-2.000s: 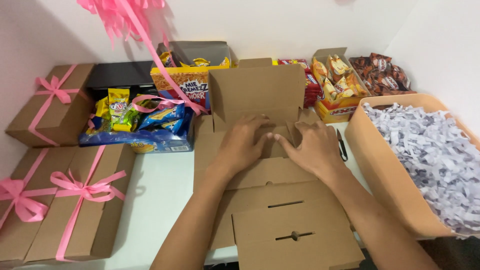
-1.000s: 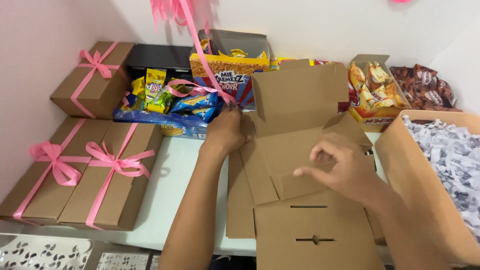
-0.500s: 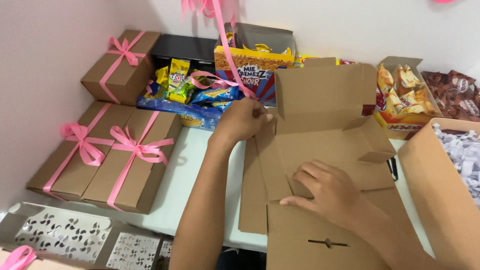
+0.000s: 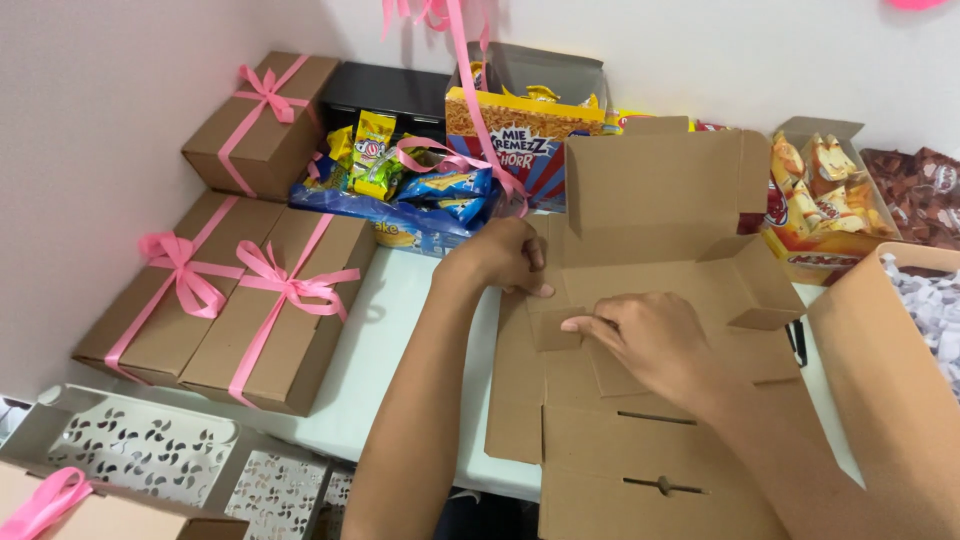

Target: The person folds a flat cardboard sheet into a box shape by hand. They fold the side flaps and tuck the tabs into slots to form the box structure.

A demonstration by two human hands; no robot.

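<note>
A brown flat-packed cardboard box (image 4: 660,200) lies partly unfolded on the white table (image 4: 400,340), its back panel standing upright. My left hand (image 4: 500,255) presses on the box's left side flap, fingers curled over the fold. My right hand (image 4: 645,335) rests flat on the middle panel, fingertips on a small tab at the left. Neither hand has lifted the box off the table.
Three brown gift boxes with pink ribbon bows (image 4: 270,290) stand at the left. Snack packets (image 4: 410,180) and snack cartons (image 4: 520,120) line the back wall. A big open box of white shredded paper (image 4: 920,320) is at the right. A patterned white crate (image 4: 140,455) sits below left.
My view has swung left and down. My hands moved apart from the middle of the box: the left to the left flap, the right down onto the centre panel.
</note>
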